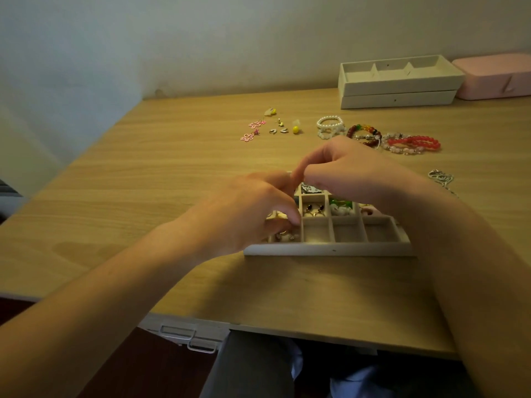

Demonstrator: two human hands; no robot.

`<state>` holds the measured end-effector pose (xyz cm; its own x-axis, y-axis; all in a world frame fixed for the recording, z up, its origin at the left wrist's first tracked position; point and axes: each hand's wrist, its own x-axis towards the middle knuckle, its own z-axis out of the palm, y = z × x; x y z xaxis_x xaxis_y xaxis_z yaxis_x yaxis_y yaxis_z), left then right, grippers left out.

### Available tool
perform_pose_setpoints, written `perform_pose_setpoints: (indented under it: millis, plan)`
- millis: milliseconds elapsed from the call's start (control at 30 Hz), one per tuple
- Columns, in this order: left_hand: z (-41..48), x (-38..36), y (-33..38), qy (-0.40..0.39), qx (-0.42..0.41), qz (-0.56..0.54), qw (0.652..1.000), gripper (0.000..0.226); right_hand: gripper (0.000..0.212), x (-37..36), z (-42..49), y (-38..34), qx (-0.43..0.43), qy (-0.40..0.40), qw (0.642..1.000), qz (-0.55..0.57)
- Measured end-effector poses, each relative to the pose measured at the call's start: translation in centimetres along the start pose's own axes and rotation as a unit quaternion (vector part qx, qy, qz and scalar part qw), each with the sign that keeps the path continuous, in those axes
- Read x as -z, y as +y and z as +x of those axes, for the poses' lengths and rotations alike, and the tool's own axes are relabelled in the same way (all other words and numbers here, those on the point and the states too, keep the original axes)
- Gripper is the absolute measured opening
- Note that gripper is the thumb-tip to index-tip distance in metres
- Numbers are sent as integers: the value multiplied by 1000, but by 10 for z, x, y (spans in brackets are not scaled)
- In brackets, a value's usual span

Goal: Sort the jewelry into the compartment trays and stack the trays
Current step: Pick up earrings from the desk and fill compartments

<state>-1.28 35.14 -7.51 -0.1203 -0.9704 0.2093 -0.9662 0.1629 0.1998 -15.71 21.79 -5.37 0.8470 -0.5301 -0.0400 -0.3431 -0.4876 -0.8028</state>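
The compartment tray (330, 249) sits on the wooden surface (143, 196) near its front edge, directly in front of the person, and both hands are over it. The left hand (250, 208) covers the tray's left side, its fingers (283, 216) curled down into the compartments there; whether they grip a piece I cannot tell. The right hand (344, 168) arches over the tray's back row, its fingers (300, 168) bent toward the left hand until the tips nearly meet, and whether anything is pinched between them cannot be told either. In the middle row a pair of dark-stone earrings (313, 210) lies in one cell, with green and white pieces (339, 206) in the next cell to the right. Beyond the tray, loose on the surface, lie pink flower earrings (253, 130), a yellow bead earring (295, 129), pearl bracelets (330, 124), a dark multicolour bead bracelet (363, 135) and a red bead bracelet (416, 142). A silver chain (441, 178) lies to the right, beside the right forearm. Against the back wall two more white trays (399, 87) stand stacked, with a pink box (494, 77) just beside them.
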Motion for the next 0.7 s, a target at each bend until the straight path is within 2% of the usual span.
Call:
perform_pose_setpoints:
  millis: [133, 300, 500, 700]
  plan:
    - [-14, 11, -10, 10, 54, -44, 998, 24, 35, 9, -10, -7, 10, -96, 992, -85]
    - [-33, 11, -12, -57, 109, -96, 988, 25, 41, 7, -13, -10, 11, -205, 963, -173]
    - [-37, 10, -6, -74, 107, -50, 990, 35, 42, -6, -10, -9, 7, -219, 952, -215]
    - [-35, 9, -7, -76, 97, -53, 991, 36, 38, -13, -10, -10, -10, -212, 946, -244]
